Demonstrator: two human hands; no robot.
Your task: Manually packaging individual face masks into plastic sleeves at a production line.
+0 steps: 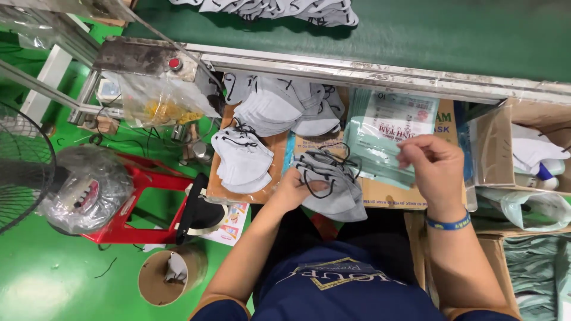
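head view: two hands packing soft masks at the bench's near edge.
left hand (292, 189) fingers closed on a stack of grey folded fabric face masks (333, 184); right hand (433, 167) pinches a pale green plastic pouch (380, 139). light, floppy; best gripped along the fold.

The scene is evenly and brightly lit from overhead. A pale glare patch is noted on the green floor (35, 285) at the lower left of the frame. Reflections are seen on the metal rail (369, 72) across the top. Shadows are soft and short. Straight lines are bowed toward the edges. Slight motion blur is observed on the right hand (433, 169).
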